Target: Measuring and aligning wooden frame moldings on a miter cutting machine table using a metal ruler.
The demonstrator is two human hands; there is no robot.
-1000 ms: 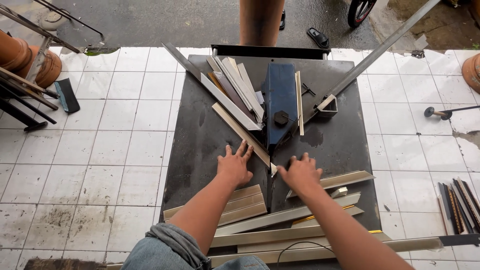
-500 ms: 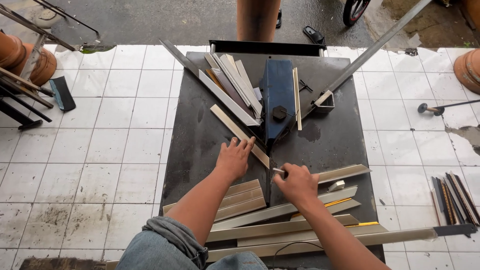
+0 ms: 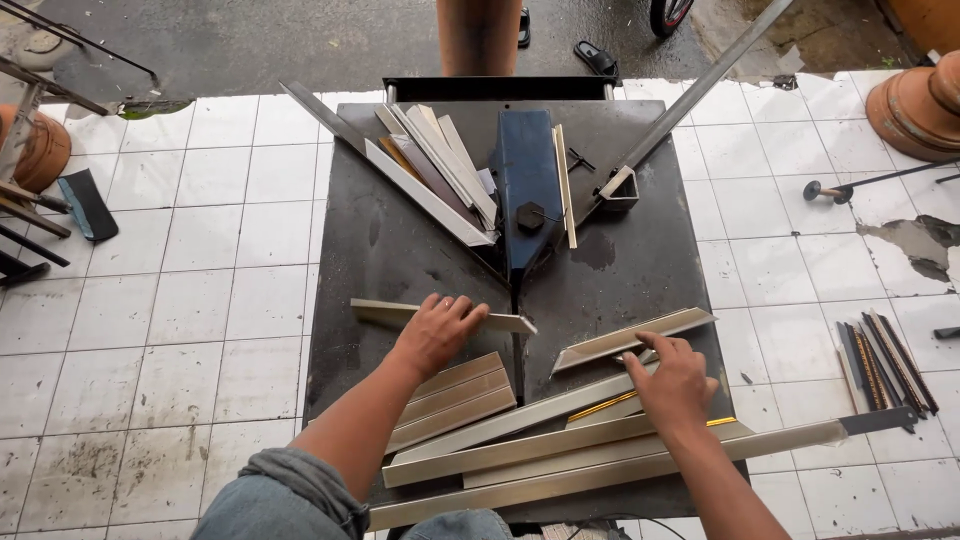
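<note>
Left hand [image 3: 437, 330] pressing flat on a mitred moulding strip [image 3: 440, 316], right hand [image 3: 672, 385] pinching another strip [image 3: 630, 339]; sharp ends are risking nicked fingers.

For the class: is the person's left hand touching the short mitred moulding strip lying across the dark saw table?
Touching. The head view shows the left hand lying flat on top of the short mitred strip, its fingers pressing it against the dark table.

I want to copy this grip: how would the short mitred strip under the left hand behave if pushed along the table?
The short strip looks rigid and thin, so it probably slides flat rather than bending. Under the left hand, on the smooth dark table, it may skid easily. Its pointed end could pivot.
</note>
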